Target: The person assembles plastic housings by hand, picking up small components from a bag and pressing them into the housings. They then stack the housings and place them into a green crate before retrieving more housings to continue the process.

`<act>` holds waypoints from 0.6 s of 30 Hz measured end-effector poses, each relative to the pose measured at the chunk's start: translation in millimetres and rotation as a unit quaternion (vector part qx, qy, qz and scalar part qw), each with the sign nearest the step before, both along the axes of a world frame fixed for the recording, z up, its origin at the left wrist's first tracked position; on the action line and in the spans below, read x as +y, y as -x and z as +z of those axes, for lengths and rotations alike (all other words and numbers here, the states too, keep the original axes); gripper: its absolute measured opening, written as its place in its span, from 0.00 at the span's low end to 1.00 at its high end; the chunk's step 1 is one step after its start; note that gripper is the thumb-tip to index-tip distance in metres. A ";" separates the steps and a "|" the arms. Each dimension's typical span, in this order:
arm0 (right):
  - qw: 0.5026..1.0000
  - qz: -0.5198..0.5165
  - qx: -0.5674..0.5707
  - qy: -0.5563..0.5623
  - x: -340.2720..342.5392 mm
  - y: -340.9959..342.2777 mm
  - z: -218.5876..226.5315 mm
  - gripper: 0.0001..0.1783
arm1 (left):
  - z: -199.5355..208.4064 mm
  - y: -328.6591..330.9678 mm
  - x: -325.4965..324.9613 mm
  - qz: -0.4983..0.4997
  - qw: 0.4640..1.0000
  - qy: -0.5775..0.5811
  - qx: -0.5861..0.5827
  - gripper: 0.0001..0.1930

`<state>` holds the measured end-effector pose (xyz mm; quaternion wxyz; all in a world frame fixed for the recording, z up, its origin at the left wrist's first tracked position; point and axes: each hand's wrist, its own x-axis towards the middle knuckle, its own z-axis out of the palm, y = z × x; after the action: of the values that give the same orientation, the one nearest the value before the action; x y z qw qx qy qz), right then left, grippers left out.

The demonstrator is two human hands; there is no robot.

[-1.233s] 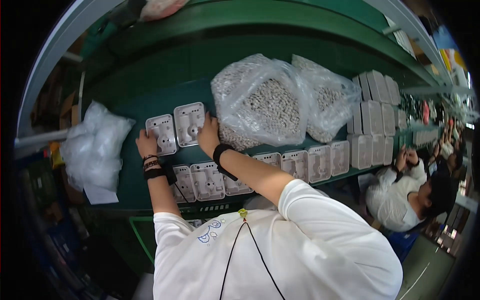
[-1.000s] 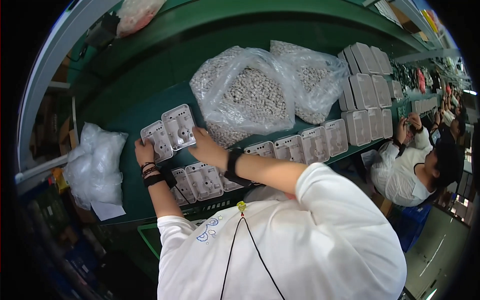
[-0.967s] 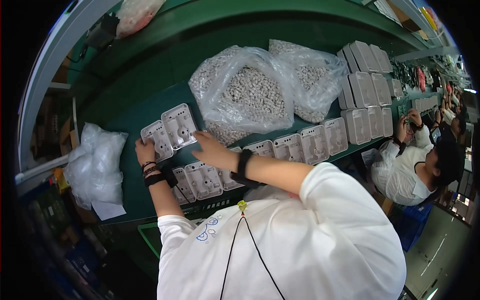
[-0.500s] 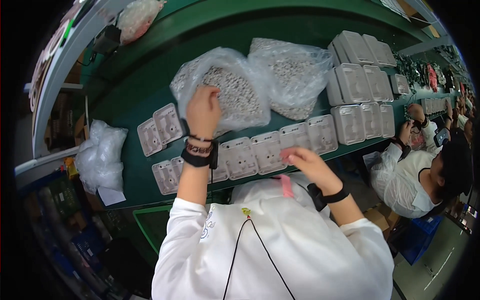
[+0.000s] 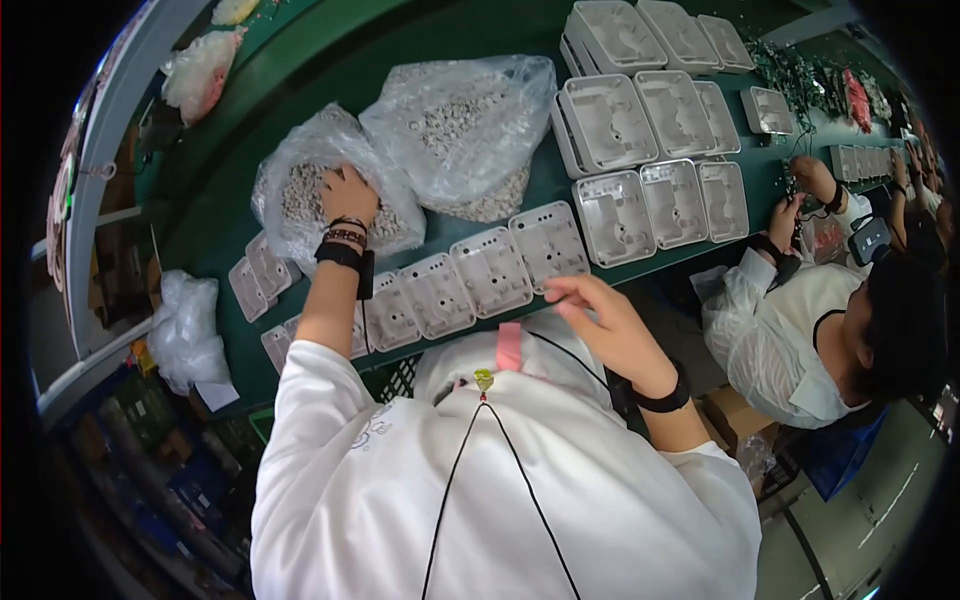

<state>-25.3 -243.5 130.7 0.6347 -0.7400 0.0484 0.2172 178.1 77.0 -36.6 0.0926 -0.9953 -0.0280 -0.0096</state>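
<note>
- Currently, all places are given from the parts bag point(image 5: 398, 222): clear plastic, mouth upward, filled with small pale parts point(image 5: 302, 195)
- Left hand point(image 5: 350, 197): in the mouth of the parts bag, fingers bent and slightly spread over the contents; cannot tell whether this grip has hold of any piece
- Key relation: the small pale parts lie under and around the left fingertips, no gap seen; heap too jumbled to read a long axis; left hand is the nearer one, right hand well apart
- Right hand point(image 5: 607, 325): rightward of the parts bag and closer to the person; fingers loosely curled, thumb parted from them, nothing seen in this grip; its fingertips are by the near edge of a housing, contact uncertain
- Row of grey housings point(image 5: 490, 272): on the near side of the parts bag, extending to its right; hollow faces up, long axes pointing roughly away from the person
- Surface: green worktop point(image 5: 240, 368) under the parts bag
- Room: second bag point(image 5: 455, 130) just right of the parts bag, stacked housings point(image 5: 605, 122) farther right, plastic bundle point(image 5: 188, 328) to its left, co-worker point(image 5: 790, 345) far right
</note>
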 end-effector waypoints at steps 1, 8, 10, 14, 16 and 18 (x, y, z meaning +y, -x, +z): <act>1.000 0.004 0.007 -0.002 -2.8 0.5 -2.6 0.15 | -1.1 -0.3 -0.1 0.004 1.000 -0.002 0.007 0.22; 0.902 0.131 -0.175 0.373 -2.9 13.7 -34.1 0.19 | 27.6 -9.4 -2.2 0.049 0.984 0.161 0.059 0.16; 0.896 0.160 -0.156 0.383 -2.5 20.3 -46.9 0.21 | 31.2 -16.3 3.4 0.050 0.986 0.145 0.063 0.16; 0.883 0.207 -0.139 0.397 1.7 32.5 -81.4 0.25 | 33.8 -26.1 11.7 0.041 0.989 0.130 0.050 0.15; 0.883 0.186 -0.173 0.394 8.8 29.1 -96.1 0.27 | 32.1 -30.2 14.0 0.016 0.985 0.174 0.005 0.15; 0.879 0.143 -0.202 0.406 19.8 22.2 -108.4 0.27 | 22.1 -32.6 26.3 0.014 0.981 0.192 -0.037 0.15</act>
<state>-47.5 -223.7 22.3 0.2361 -0.9596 -0.1033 0.1126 210.6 103.2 -14.5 -0.1012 -0.9930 -0.0464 -0.0394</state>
